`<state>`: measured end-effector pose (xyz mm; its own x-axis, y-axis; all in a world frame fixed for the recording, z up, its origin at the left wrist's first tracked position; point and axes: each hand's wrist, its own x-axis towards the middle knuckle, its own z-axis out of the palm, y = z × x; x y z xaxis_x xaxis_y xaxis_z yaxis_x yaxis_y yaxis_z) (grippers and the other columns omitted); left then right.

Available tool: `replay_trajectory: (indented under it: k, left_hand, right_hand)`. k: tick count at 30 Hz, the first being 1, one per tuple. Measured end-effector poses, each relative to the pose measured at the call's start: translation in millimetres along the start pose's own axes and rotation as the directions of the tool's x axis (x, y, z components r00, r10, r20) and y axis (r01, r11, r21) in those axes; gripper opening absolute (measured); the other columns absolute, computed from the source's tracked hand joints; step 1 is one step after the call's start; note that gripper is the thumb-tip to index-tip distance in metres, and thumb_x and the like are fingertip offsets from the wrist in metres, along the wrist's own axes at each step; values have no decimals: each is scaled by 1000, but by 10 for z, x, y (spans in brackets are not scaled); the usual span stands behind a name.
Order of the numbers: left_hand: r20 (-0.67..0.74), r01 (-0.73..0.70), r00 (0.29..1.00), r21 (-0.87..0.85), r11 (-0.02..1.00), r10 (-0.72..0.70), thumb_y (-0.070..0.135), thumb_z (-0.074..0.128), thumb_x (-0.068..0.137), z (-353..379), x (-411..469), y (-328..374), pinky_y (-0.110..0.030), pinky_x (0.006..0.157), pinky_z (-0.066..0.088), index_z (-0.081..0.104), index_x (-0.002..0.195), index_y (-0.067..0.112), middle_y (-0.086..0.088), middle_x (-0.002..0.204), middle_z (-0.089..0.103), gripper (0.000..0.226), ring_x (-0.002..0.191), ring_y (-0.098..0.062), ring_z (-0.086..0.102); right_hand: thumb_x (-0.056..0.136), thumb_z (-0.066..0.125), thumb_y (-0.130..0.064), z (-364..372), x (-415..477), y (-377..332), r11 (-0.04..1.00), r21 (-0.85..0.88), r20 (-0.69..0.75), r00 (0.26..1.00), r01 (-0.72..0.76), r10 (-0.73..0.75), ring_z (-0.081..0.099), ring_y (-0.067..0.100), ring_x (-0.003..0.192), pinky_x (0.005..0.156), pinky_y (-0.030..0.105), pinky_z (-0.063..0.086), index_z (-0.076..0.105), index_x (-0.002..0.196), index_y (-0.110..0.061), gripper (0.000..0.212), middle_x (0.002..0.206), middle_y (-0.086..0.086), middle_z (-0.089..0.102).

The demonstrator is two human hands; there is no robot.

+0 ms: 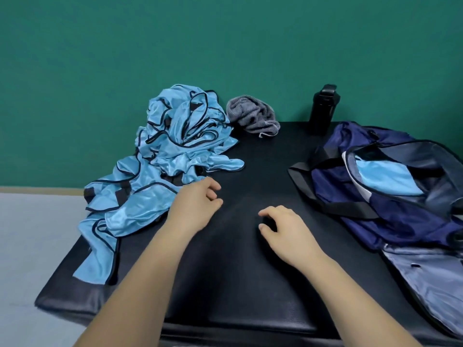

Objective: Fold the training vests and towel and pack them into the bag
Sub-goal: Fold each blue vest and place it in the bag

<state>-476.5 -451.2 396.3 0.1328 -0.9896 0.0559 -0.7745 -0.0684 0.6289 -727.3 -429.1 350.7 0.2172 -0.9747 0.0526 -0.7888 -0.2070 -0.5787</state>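
A heap of light blue training vests (pixel 175 146) with dark trim lies on the left of the black mat (pixel 238 284), one vest trailing over the mat's left edge. A crumpled grey towel (pixel 253 116) sits behind the heap. The navy bag (pixel 375 186) lies unzipped on the right with a folded blue vest (pixel 385 179) inside. My left hand (pixel 195 206) hovers beside the heap's near edge, fingers loosely curled, holding nothing. My right hand (pixel 283 229) hangs over the bare mat, fingers relaxed and empty.
A black bottle (pixel 323 108) stands at the back of the mat, between the towel and the bag. The bag's black straps (pixel 333 206) spread toward the mat's middle. A green wall rises behind; grey floor lies to the left.
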Motion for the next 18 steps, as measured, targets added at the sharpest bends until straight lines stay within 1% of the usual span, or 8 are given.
replay_trajectory:
  k: [2, 5, 8, 10, 11, 14, 16, 18]
  left_hand:
    - [-80, 25, 997, 56, 998, -21, 27, 81, 87, -104, 120, -186, -32, 87, 53, 70, 119, 33, 13, 106, 67, 35, 95, -10, 64]
    - [-140, 85, 988, 172, 981, -61, 25, 82, 84, -122, 231, -426, -34, 88, 48, 68, 127, 29, 1, 123, 59, 45, 114, -23, 59]
    - [-157, 56, 987, 199, 978, -25, 25, 82, 84, 16, 335, -402, -41, 97, 50, 65, 131, 28, -1, 130, 56, 51, 124, -26, 53]
    - [-173, 58, 985, 292, 955, -7, 25, 81, 84, 103, 384, -327, -43, 103, 47, 60, 137, 29, 1, 135, 51, 57, 128, -26, 46]
    - [-197, 86, 980, 347, 934, -17, 26, 82, 83, 109, 398, -311, -44, 106, 44, 58, 139, 30, 1, 137, 49, 62, 129, -27, 44]
    - [-257, 242, 957, 455, 857, -134, 33, 83, 80, -21, 388, -422, -50, 110, 35, 52, 144, 31, -5, 145, 45, 71, 135, -34, 40]
    - [-248, 363, 929, 465, 808, -275, 40, 80, 83, -141, 352, -593, -54, 113, 32, 46, 148, 30, -9, 151, 43, 74, 139, -39, 38]
    - [-207, 444, 896, 440, 780, -393, 44, 75, 89, -210, 306, -744, -57, 114, 32, 42, 151, 29, -11, 154, 44, 71, 142, -42, 38]
  right_hand:
    - [102, 59, -38, 54, 10, -15, 1000, -22, 8, 1000, 18, -18, 50, 8, 123, 103, 31, 46, 62, 134, -36, 32, 123, -18, 59]
    - [102, 59, -37, 118, 7, -34, 996, -64, 24, 998, 54, -52, 48, 10, 125, 108, 32, 42, 62, 134, -34, 32, 128, -17, 58]
    - [103, 59, -37, 147, 19, -40, 993, -101, 10, 998, 60, -59, 48, 11, 122, 109, 32, 40, 63, 134, -33, 32, 128, -16, 57]
    - [103, 58, -38, 165, 39, -31, 991, -121, -6, 998, 62, -63, 47, 11, 120, 107, 30, 37, 63, 133, -33, 31, 125, -16, 55]
    - [103, 58, -38, 176, 50, -26, 989, -133, -10, 998, 65, -67, 47, 11, 118, 106, 29, 36, 64, 133, -33, 31, 124, -17, 54]
    - [103, 58, -37, 190, 65, -24, 988, -143, -13, 998, 65, -67, 46, 12, 116, 104, 29, 35, 64, 132, -33, 30, 121, -16, 51]
    - [102, 58, -37, 190, 61, -30, 988, -141, -12, 997, 69, -71, 46, 13, 116, 102, 29, 34, 64, 131, -34, 29, 120, -16, 51]
    - [102, 58, -37, 187, 53, -31, 988, -137, -7, 997, 70, -72, 46, 13, 116, 102, 30, 34, 64, 130, -34, 29, 121, -15, 51]
